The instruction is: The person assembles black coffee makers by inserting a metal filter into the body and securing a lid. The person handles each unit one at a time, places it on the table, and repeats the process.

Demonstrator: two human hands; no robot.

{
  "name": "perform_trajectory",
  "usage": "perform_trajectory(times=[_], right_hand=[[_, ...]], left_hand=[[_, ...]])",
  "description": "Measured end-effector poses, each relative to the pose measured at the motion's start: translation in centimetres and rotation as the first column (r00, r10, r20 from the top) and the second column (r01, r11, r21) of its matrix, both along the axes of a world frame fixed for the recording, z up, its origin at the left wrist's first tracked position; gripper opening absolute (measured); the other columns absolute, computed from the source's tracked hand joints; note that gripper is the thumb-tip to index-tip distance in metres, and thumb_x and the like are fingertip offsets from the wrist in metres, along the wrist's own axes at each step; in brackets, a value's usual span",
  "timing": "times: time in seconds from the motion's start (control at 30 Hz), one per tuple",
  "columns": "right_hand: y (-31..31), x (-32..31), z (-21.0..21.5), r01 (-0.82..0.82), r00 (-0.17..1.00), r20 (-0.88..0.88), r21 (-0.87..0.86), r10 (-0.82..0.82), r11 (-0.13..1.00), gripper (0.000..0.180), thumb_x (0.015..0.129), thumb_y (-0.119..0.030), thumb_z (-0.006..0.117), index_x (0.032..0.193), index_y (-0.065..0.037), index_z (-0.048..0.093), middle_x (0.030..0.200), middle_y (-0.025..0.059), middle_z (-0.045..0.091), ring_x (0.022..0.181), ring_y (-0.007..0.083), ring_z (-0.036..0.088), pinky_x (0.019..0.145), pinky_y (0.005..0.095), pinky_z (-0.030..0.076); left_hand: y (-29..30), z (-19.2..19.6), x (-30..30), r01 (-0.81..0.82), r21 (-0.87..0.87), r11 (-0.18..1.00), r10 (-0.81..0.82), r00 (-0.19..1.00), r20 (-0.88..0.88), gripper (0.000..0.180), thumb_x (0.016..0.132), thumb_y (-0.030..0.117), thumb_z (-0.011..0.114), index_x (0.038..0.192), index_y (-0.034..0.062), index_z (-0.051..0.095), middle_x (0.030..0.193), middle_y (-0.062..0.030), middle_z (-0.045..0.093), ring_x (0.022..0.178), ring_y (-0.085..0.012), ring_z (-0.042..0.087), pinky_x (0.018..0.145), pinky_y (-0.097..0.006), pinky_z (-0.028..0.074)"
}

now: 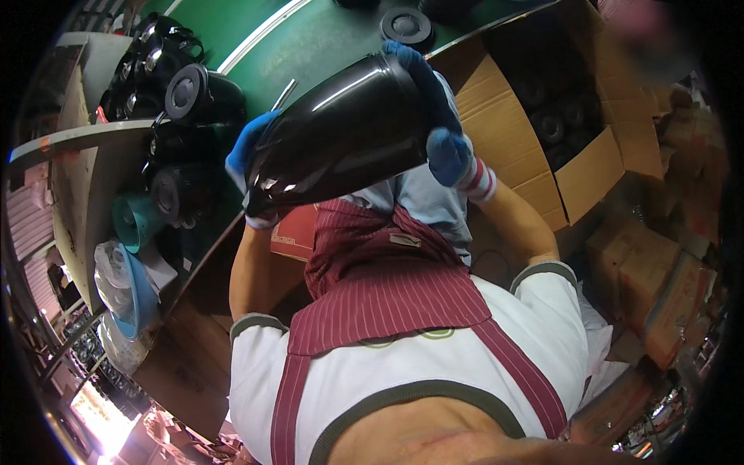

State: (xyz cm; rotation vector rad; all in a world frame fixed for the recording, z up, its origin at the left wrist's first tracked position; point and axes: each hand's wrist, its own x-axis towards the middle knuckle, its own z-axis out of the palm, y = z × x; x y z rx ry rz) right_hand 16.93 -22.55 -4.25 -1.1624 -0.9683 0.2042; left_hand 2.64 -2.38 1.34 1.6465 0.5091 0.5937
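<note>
A glossy black pitcher (333, 128) lies tilted on its side in the air in front of me, its spout toward the lower left. My left hand (254, 147), in a blue glove, grips the spout end; part of its fingers is hidden behind the pitcher. My right hand (440, 116), also gloved in blue, is wrapped round the opposite end. A thin metal rod (285, 94) shows just beyond my left hand. Past the pitcher's right end, a round black part (407, 28) like a lid or base rests on the green tabletop (260, 58).
Several black pitchers (186, 93) are stacked at the left, near a grey metal rail (85, 139). Below them are a green basket (133, 221) and a blue basin (139, 291). An open cardboard box (504, 132) with black round items inside stands at the right, with more cartons (632, 256) beyond.
</note>
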Motion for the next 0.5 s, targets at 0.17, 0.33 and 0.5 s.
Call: perform_trajectory(times=[0.17, 0.33, 0.5], right_hand=[[-0.9, 1.3, -5.2, 0.16, 0.939, 0.332, -0.194, -0.088, 0.968, 0.068, 0.108, -0.026, 0.052, 0.163, -0.004, 0.021, 0.167, 0.0178, 0.024, 0.154, 0.0309, 0.027, 0.127, 0.0384, 0.018], [-2.0, 2.0, 1.0, 0.046, 0.925, 0.377, -0.225, 0.043, 0.973, 0.098, 0.097, -0.049, 0.065, 0.165, 0.0, 0.012, 0.173, 0.0202, 0.009, 0.159, 0.0343, 0.015, 0.129, 0.0423, 0.013], [-0.2, 2.1, 0.0, -0.185, 0.98, 0.057, -0.074, 0.189, 0.98, 0.084, 0.103, -0.048, 0.056, 0.164, -0.001, 0.021, 0.171, 0.0185, 0.019, 0.157, 0.0317, 0.024, 0.126, 0.0408, 0.022]], left_hand=[[7.8, -1.8, 0.0, 0.074, 0.938, 0.337, -0.441, 0.893, 0.088, 0.05, 0.099, 0.031, 0.069, 0.133, -0.0051, 0.063, 0.133, -0.0204, 0.067, 0.117, -0.0322, 0.069, 0.105, -0.045, 0.053], [7.7, -6.5, -2.0, 0.313, -0.097, 0.945, -0.3, 0.945, 0.133, 0.061, 0.086, 0.035, 0.082, 0.131, -0.0029, 0.064, 0.119, -0.013, 0.072, 0.108, -0.0219, 0.07, 0.099, -0.035, 0.054], [6.9, -7.8, -1.5, 0.157, 0.4, 0.903, -0.259, 0.942, 0.214, 0.048, 0.083, 0.026, 0.083, 0.12, -0.0024, 0.07, 0.11, -0.0136, 0.076, 0.101, -0.0264, 0.074, 0.096, -0.036, 0.056]])
